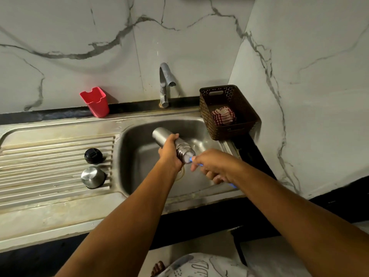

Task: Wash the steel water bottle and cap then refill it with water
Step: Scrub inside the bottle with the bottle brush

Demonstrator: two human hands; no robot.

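The steel water bottle (162, 135) lies tilted over the sink basin (139, 156), its threaded mouth turned toward me and full of white foam. My left hand (169, 151) grips the bottle around its middle. My right hand (213, 166) holds a blue-handled brush (194, 161) whose head sits at the bottle's mouth. On the ribbed drainboard to the left rest a black inner cap (93, 155) and a steel outer cap (92, 177). No water runs from the tap (165, 82).
A red plastic holder (95, 101) stands at the back ledge. A brown perforated basket (228, 111) with a red checked cloth (223, 115) sits at the sink's right rim. Marble walls close the back and right. The black counter edge runs below.
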